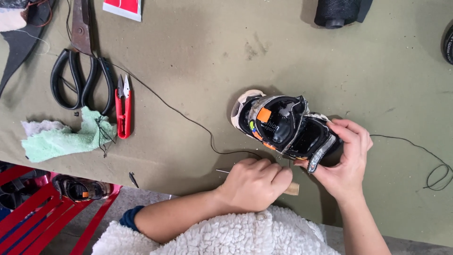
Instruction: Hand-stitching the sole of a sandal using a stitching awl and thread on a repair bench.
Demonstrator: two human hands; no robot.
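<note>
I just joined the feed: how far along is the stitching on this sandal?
Done: cannot tell, no finished seam shows. In hand: right hand steadies the black child's sandal; left hand grips a wooden-handled awl, black thread trailing. Left: red thread snips lie unused.

Right hand (347,158) grips black sandal (283,125) at centre frame | left hand (255,182) clasps wooden-handled awl (292,189) | scissors (82,61), red snips (123,106) upper left

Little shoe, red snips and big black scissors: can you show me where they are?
Little shoe (278,125): head view, on its black inside.
Red snips (124,113): head view, on the red handle.
Big black scissors (80,71): head view, where the black handle loops meet.
</note>
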